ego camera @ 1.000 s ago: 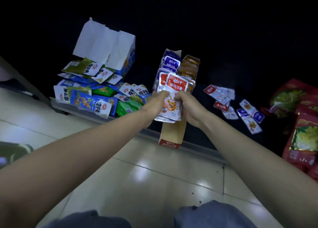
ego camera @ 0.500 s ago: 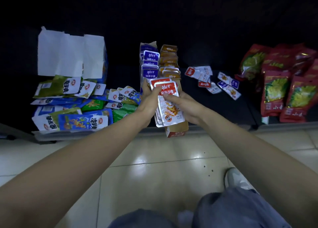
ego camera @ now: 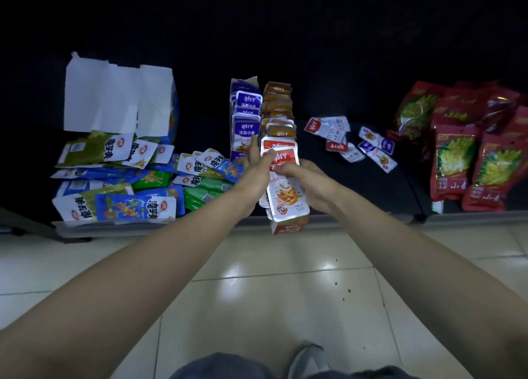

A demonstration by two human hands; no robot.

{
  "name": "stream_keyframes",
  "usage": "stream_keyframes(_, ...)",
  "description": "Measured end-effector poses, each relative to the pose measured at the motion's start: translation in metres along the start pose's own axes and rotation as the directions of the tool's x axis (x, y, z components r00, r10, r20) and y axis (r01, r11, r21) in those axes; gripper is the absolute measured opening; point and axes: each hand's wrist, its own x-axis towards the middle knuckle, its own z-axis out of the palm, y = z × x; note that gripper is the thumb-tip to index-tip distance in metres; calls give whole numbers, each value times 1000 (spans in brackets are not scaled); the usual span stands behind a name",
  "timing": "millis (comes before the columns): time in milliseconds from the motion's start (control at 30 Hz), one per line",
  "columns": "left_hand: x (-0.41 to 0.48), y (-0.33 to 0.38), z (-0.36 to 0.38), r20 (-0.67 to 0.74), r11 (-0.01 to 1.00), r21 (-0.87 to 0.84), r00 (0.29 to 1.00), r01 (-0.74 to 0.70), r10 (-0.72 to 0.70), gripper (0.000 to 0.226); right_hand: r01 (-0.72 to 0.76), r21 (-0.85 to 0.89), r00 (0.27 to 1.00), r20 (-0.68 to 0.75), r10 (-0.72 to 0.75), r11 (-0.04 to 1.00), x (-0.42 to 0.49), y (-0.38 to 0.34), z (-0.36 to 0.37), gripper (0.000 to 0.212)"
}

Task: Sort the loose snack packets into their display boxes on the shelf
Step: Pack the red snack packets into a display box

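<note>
A stack of red-and-white snack packets (ego camera: pixel 285 198) is gripped from both sides by my left hand (ego camera: pixel 254 175) and my right hand (ego camera: pixel 308 181). It hangs over the front of the long orange display box (ego camera: pixel 288 227) on the low shelf. More orange packets (ego camera: pixel 278 113) fill the back of that box. A blue display box (ego camera: pixel 245 113) of blue-and-white packets stands just left of it. Several loose red and blue packets (ego camera: pixel 351 141) lie scattered on the dark shelf to the right.
A heap of green, blue and white packets (ego camera: pixel 123 187) spreads on the shelf at the left, below a torn-open white carton (ego camera: pixel 117 101). Large red bags (ego camera: pixel 468 150) stand at the right. The shelf's grey front edge (ego camera: pixel 371 220) meets a glossy tiled floor (ego camera: pixel 257 293).
The view has steadied and closed in on the shelf. Both hands have kept their hold on the red packet stack and lowered it slightly over the orange box's front.
</note>
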Motion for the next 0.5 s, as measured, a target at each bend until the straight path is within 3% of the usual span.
stream_keyframes(100,9,1,6,-5,998,56,1000,16,-16,76,83,-5,992,-98,-83,997,7,-5,-18,17)
stream_keyframes(200,18,-6,8,-131,991,120,991,51,-35,27,120,33,961,-254,-107,992,19,-2,-39,32)
stream_keyframes(267,27,-16,7,-197,972,228,980,60,-15,27,137,29,950,-286,-123,990,27,2,-45,43)
stream_keyframes(367,41,-35,7,-207,912,406,978,62,25,30,180,-10,941,-290,-175,984,41,8,-44,44)
stream_keyframes(500,43,-48,12,-203,868,494,977,46,64,36,237,-107,923,-285,-259,966,53,20,-32,49)
